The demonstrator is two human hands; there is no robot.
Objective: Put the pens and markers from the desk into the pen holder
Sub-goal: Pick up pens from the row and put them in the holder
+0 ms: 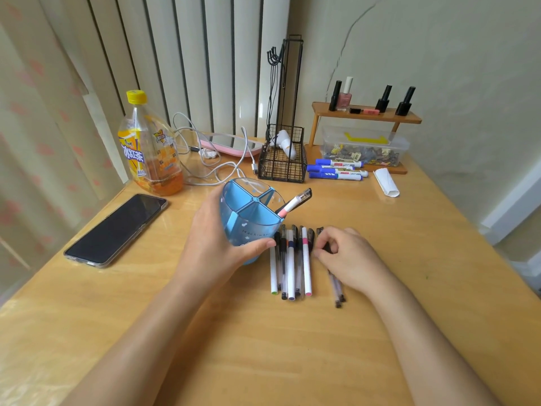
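My left hand [215,244] grips a blue pen holder [248,218] with divided compartments, tilted toward me above the desk. One white pen with a black cap [292,204] sticks out of its right compartment. Just right of the holder, several pens [291,265] lie side by side on the desk. My right hand [348,256] rests on the rightmost pens [336,291], fingers pinched on a dark pen near its cap. Three blue-capped markers [336,170] lie farther back by the wire basket.
A phone [117,228] lies at the left, an orange drink bottle [152,148] behind it. At the back stand a black wire basket [282,162], white cables [213,168], a wooden shelf with nail polish bottles [366,112], a clear box [364,148] and a paper roll [386,183].
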